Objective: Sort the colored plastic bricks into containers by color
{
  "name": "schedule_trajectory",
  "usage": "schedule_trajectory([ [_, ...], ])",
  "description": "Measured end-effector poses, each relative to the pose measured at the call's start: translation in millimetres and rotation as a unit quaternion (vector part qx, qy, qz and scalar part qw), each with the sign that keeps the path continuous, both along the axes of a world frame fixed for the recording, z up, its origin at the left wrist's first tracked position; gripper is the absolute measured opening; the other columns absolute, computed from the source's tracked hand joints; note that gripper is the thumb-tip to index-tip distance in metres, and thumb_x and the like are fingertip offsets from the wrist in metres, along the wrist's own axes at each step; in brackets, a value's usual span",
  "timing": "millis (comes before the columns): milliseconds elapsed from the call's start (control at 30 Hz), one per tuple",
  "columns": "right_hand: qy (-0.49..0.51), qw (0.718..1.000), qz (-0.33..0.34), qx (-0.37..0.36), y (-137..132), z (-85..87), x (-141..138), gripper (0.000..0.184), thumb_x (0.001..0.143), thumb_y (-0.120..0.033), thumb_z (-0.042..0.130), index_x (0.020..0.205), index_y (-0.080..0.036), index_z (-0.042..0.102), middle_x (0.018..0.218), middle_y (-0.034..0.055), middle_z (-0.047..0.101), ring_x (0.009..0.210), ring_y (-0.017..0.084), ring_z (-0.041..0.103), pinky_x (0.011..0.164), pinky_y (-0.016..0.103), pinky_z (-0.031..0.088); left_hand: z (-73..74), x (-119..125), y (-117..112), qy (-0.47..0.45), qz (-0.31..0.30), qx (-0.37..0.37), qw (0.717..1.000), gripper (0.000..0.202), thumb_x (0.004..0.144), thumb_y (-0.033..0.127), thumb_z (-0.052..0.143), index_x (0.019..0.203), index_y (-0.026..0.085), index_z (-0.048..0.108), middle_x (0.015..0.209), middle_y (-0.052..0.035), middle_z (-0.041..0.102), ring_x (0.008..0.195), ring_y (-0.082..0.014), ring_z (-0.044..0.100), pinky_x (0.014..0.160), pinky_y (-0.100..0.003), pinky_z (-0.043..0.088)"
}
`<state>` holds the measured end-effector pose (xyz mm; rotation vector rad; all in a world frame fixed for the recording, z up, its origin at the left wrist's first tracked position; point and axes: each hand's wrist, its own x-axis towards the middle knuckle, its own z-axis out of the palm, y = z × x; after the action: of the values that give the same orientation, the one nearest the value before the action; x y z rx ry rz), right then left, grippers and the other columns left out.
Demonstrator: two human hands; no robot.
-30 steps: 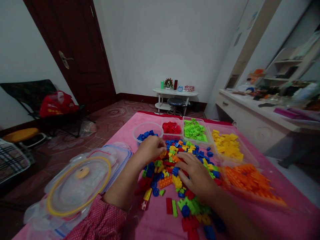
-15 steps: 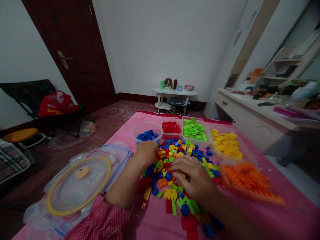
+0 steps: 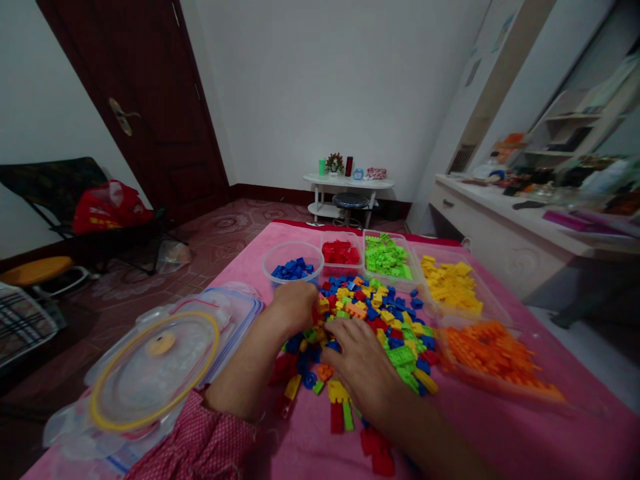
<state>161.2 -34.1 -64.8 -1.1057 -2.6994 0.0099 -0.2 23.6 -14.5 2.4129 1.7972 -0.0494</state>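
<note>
Directly under both hands point(image 3: 325, 333) lies the mixed block pile point(image 3: 385, 320)

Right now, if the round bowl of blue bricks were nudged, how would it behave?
The round bowl looks like thin clear plastic, only part-filled with blue bricks, so probably light. Low and wide, it would likely slide on the pink cloth rather than tip. Its smooth wall may feel slippery.

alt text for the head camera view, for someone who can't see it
A person's left hand and right hand rest in a pile of mixed coloured bricks on a pink cloth. Beyond it, clear containers hold bricks sorted blue, red, green, yellow and orange; clear lids lie at left.
</note>
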Motion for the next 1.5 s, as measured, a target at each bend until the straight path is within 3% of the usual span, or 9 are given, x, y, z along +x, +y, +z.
schedule_trajectory([
  [233, 0.18, 0.983, -0.001, -0.029, -1.5, 3.2, 11.9, 0.019, 0.071, -0.012, 0.06, 0.088, -0.019, 0.06, 0.111, 0.006, 0.06, 0.109, 0.023, 0.047, 0.099, 0.042, 0.031, -1.4, -5.8, 2.6, -0.095, 0.012, 0.055, 0.994, 0.038, 0.061, 0.004, 0.055, 0.091, 0.021, 0.072, 0.087, -0.0096, 0.07, 0.082, -0.0237, 0.064, 0.071, -0.03, 0.047],
  [367, 0.363, 0.919, -0.118, -0.102, 3.9, 8.7, 15.8, 0.016, 0.075, -0.018, 0.057, 0.091, -0.021, 0.057, 0.087, 0.0036, 0.062, 0.082, 0.018, 0.056, 0.076, 0.032, 0.044, 3.3, 0.5, 6.6, -0.233, -0.005, 0.071, 0.97, 0.033, 0.064, 0.003, 0.049, 0.085, 0.016, 0.071, 0.078, -0.0061, 0.069, 0.072, -0.0163, 0.062, 0.066, -0.024, 0.045],
  [600, 0.62, 0.697, -0.156, -0.326, 15.2, 20.4, 26.5, 0.042, 0.073, -0.035, 0.065, 0.108, -0.017, 0.052, 0.074, -0.0003, 0.058, 0.061, 0.012, 0.054, 0.054, 0.023, 0.043, 9.8, 14.1, 3.7, -0.588, -0.037, -0.117, 0.8, 0.022, 0.069, 0.022, 0.064, 0.088, 0.012, 0.064, 0.077, -0.0033, 0.065, 0.066, -0.0099, 0.057, 0.064, -0.021, 0.045],
  [733, 0.652, 0.647, -0.119, -0.376, 15.5, 24.3, 32.0, 0.043, 0.073, -0.038, 0.066, 0.109, -0.018, 0.053, 0.06, -0.0056, 0.051, 0.049, 0.008, 0.046, 0.048, 0.021, 0.039, 10.2, 19.2, -0.9, -0.67, -0.008, -0.184, 0.719, 0.027, 0.065, 0.023, 0.072, 0.088, 0.013, 0.063, 0.08, -0.003, 0.065, 0.066, -0.0089, 0.058, 0.061, -0.02, 0.045],
  [967, 0.573, 0.733, -0.099, -0.354, 18.4, 32.9, 41.6, 0.029, 0.076, -0.043, 0.061, 0.091, -0.018, 0.056, 0.054, -0.0059, 0.05, 0.041, 0.007, 0.04, 0.042, 0.021, 0.035, 3.7, 43.6, -7.9, -0.692, -0.005, -0.201, 0.693, 0.026, 0.065, 0.025, 0.073, 0.086, 0.014, 0.063, 0.079, -0.0021, 0.066, 0.065, -0.0092, 0.058, 0.062, -0.021, 0.046],
  [1133, 0.367, 0.898, -0.219, -0.11, 19.6, 69.3, 85.4, 0.02, 0.075, -0.033, 0.061, 0.088, -0.018, 0.063, 0.079, 0.0016, 0.064, 0.07, 0.015, 0.058, 0.064, 0.025, 0.043, 2.8, 48.2, -6.0, -0.649, 0.011, -0.119, 0.752, 0.025, 0.067, 0.026, 0.069, 0.088, 0.014, 0.064, 0.086, -0.0037, 0.067, 0.074, -0.0126, 0.06, 0.068, -0.024, 0.047],
  [1200, 0.227, 0.931, -0.285, -0.03, 18.0, 84.0, 114.4, 0.018, 0.075, -0.032, 0.06, 0.087, -0.019, 0.065, 0.082, 0.0037, 0.067, 0.073, 0.018, 0.06, 0.066, 0.027, 0.041, 0.4, 43.2, -0.4, -0.622, 0.017, -0.077, 0.779, 0.022, 0.069, 0.025, 0.066, 0.087, 0.014, 0.064, 0.086, -0.0044, 0.067, 0.074, -0.0134, 0.06, 0.068, -0.024, 0.047],
  [1367, -0.029, 0.896, -0.441, -0.031, 14.4, 91.6, 168.5, 0.038, 0.071, -0.035, 0.066, 0.105, -0.019, 0.066, 0.104, 0.0141, 0.067, 0.089, 0.033, 0.062, 0.068, 0.038, 0.042, -13.8, 30.0, 13.2, -0.512, -0.003, 0.018, 0.859, 0.02, 0.074, 0.024, 0.058, 0.09, 0.015, 0.066, 0.088, -0.0053, 0.069, 0.079, -0.0162, 0.062, 0.072, -0.027, 0.047],
  [1500, -0.026, 0.912, -0.409, -0.012, 14.6, 83.0, 153.7, 0.035, 0.081, -0.037, 0.054, 0.111, -0.022, 0.063, 0.116, 0.0105, 0.063, 0.098, 0.032, 0.06, 0.074, 0.039, 0.043, -27.8, 34.4, 11.2, -0.38, -0.087, 0.052, 0.919, 0.03, 0.075, 0.021, 0.058, 0.103, 0.019, 0.066, 0.105, -0.0059, 0.066, 0.097, -0.0194, 0.06, 0.087, -0.032, 0.045],
])
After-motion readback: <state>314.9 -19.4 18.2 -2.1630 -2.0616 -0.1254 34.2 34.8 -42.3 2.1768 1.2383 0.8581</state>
